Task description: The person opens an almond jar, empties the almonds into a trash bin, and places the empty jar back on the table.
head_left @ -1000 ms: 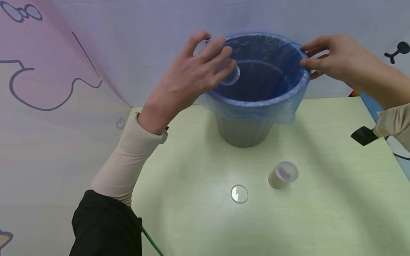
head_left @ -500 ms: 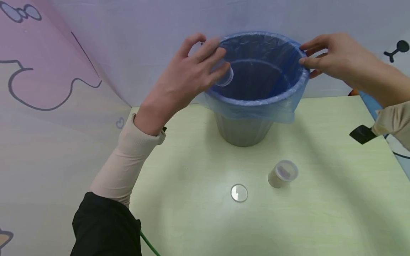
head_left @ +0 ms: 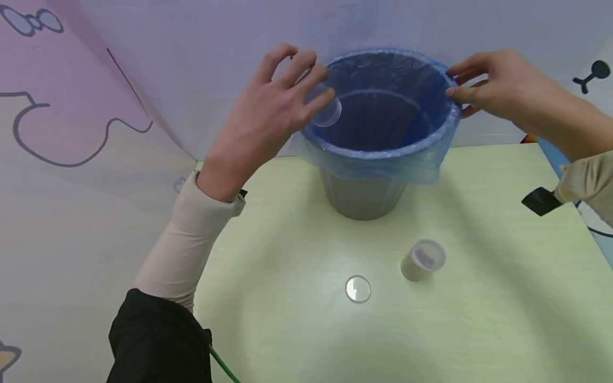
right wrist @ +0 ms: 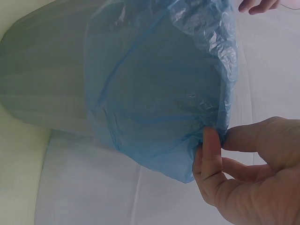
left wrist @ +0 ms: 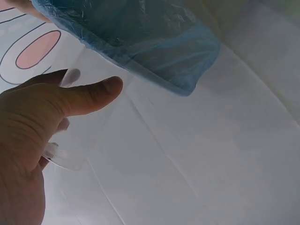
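Note:
My left hand (head_left: 263, 117) grips a clear plastic container (head_left: 330, 113), tilted with its mouth over the left rim of a grey trash bin (head_left: 365, 197). In the left wrist view the thumb lies along the see-through container (left wrist: 86, 140); no contents can be made out there. A blue trash bag (head_left: 383, 169) lines the bin and folds down over its rim. At the bin's right side, my right hand (head_left: 507, 85) pinches the bagged rim between thumb and fingers. The right wrist view shows those fingers on the blue trash bag (right wrist: 154, 93).
On the pale green table (head_left: 287, 319) lie a clear round disc (head_left: 357, 289), perhaps a lid, and a small capped cup (head_left: 422, 260) standing to its right. A patterned wall sheet (head_left: 215, 64) hangs close behind the bin. A green cord (head_left: 224, 363) runs by my left sleeve.
My left hand has shifted left with the container, from above the bin's opening toward its left rim. The right hand keeps its hold; bin, disc and cup stay put.

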Demonstrator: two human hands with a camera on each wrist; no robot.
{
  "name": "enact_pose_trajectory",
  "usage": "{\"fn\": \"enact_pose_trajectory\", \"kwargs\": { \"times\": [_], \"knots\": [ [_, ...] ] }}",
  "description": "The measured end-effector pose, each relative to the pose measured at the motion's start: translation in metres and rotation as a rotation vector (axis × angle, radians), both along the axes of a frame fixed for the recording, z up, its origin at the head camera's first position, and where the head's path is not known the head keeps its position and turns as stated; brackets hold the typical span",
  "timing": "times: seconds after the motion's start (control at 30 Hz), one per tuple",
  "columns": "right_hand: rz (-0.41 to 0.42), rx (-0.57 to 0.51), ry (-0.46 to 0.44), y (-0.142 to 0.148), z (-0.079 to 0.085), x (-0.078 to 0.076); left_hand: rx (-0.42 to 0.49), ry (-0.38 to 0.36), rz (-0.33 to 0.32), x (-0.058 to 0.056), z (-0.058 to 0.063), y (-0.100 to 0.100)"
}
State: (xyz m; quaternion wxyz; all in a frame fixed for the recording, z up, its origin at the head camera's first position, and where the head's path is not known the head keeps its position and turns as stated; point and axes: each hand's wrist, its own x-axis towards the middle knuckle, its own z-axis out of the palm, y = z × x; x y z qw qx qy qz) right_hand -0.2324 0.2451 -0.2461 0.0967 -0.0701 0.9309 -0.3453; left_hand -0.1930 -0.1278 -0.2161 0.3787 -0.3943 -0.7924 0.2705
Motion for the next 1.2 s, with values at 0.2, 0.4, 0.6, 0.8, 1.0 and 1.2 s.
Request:
{"fn": "enact_pose_trajectory", "kwargs": {
  "times": [0.2,0.4,0.6,0.8,1.0,1.2],
  "knots": [
    [0.005,0.001,0.004,0.000,0.000,0.000,0.032,0.038,-0.047,0.001,-0.002,0.003],
    [-0.001,0.008,0.007,0.000,-0.001,-0.001,0.197,-0.195,-0.088,0.002,0.001,0.007],
    [-0.008,0.011,0.013,0.000,-0.001,0.000,0.242,-0.416,-0.008,0.006,0.005,0.008],
    [-0.014,0.017,0.016,-0.003,0.001,0.001,0.248,-0.635,0.095,0.008,0.008,0.009],
    [-0.008,0.033,0.024,0.003,-0.001,0.000,0.233,-0.719,0.184,0.010,0.012,0.012],
    [-0.010,0.005,0.006,0.004,-0.004,-0.001,0.218,-0.784,0.247,0.014,0.014,0.013]
  ]
}}
